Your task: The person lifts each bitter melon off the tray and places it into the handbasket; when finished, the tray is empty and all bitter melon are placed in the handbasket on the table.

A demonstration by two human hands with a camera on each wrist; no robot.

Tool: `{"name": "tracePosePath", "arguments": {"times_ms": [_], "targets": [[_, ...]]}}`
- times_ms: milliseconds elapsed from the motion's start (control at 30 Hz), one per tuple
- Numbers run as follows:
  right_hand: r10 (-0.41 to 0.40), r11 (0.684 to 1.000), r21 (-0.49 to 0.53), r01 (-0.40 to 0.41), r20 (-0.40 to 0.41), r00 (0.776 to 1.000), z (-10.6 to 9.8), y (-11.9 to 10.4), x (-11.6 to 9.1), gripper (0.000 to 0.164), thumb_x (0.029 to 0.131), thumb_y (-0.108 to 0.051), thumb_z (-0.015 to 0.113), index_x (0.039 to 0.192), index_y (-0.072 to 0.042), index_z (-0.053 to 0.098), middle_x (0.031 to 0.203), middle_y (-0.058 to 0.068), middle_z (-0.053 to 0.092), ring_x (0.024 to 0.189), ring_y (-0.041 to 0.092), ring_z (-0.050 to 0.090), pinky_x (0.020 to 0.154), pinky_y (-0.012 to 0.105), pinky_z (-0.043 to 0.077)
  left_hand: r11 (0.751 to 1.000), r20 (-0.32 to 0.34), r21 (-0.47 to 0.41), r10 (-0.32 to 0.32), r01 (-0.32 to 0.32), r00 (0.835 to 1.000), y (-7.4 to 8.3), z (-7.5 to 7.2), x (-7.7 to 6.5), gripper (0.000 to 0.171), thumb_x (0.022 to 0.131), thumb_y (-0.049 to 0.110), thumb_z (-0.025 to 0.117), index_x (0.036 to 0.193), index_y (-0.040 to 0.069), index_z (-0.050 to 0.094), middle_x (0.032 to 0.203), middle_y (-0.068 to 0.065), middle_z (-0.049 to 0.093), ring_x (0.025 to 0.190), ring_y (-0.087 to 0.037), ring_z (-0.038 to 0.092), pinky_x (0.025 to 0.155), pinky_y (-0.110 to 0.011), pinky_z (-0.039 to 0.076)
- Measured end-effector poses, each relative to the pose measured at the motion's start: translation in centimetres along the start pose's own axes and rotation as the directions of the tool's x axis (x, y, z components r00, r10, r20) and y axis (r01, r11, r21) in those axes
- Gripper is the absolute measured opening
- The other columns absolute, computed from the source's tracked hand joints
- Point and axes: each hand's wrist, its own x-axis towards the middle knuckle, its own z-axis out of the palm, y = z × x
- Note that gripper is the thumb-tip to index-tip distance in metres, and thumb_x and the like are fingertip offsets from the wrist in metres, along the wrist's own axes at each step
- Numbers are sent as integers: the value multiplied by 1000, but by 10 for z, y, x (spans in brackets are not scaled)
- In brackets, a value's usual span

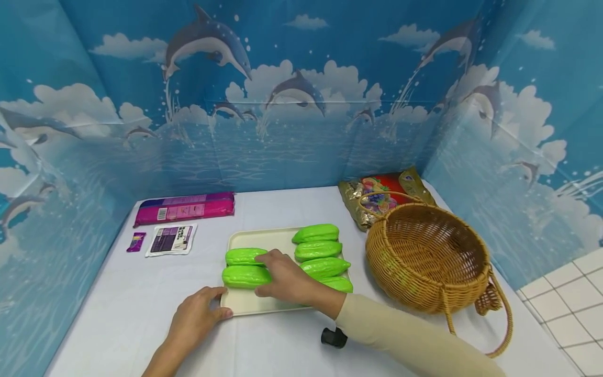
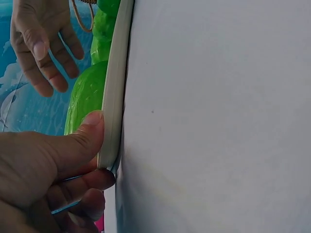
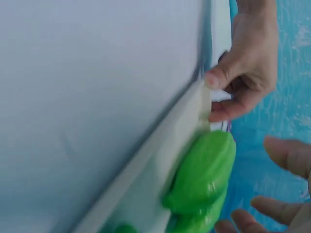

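Observation:
Bright green ridged gourds, smooth and shiny, lie in two columns on a cream tray (image 1: 240, 302). The left column has a front gourd (image 1: 244, 276) and another gourd (image 1: 242, 256) behind it; several more gourds (image 1: 318, 250) line the right side. My left hand (image 1: 194, 318) pinches the tray's near left corner, thumb on the rim (image 2: 114, 97) and fingers below it. Over the right ends of the left-column gourds hovers my right hand (image 1: 286, 278), its fingers spread and loosely bent, holding nothing. My right forearm partly hides the nearest gourd on the right.
To the right stands a wicker basket (image 1: 391, 262) with handles, a gold and red packet (image 1: 393, 193) behind it. Back left lie pink packages (image 1: 188, 209), a white and purple packet (image 1: 171, 239) and a small purple sachet (image 1: 136, 242). A black object (image 1: 334, 337) shows by my right forearm.

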Motion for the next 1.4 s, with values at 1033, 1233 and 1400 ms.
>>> {"name": "tracePosePath", "arguments": {"times_ms": [1033, 1233, 1400], "targets": [[73, 995, -53, -81, -145, 987, 34, 3, 28, 52, 82, -18, 84, 131, -11, 69, 120, 5, 61, 110, 22, 56, 93, 32, 50, 999, -19, 33, 11, -10, 1000, -1, 1, 0, 52, 75, 27, 88, 120, 7, 73, 120, -11, 70, 113, -40, 66, 91, -58, 53], [50, 995, -74, -61, -143, 988, 38, 6, 29, 51, 82, -17, 82, 131, -11, 69, 118, 5, 62, 107, 21, 56, 91, 31, 50, 999, -19, 31, 15, -15, 1000, -1, 1, 0, 53, 75, 28, 88, 121, 7, 73, 120, -12, 70, 113, -40, 66, 91, -58, 52], [7, 992, -124, -27, -156, 988, 40, 7, 30, 52, 82, -17, 81, 132, -10, 68, 117, 5, 61, 106, 21, 56, 90, 31, 51, 999, -20, 31, 13, -12, 1000, -1, 2, 0, 53, 75, 28, 88, 121, 7, 73, 121, -12, 70, 114, -40, 65, 92, -58, 52]]}}
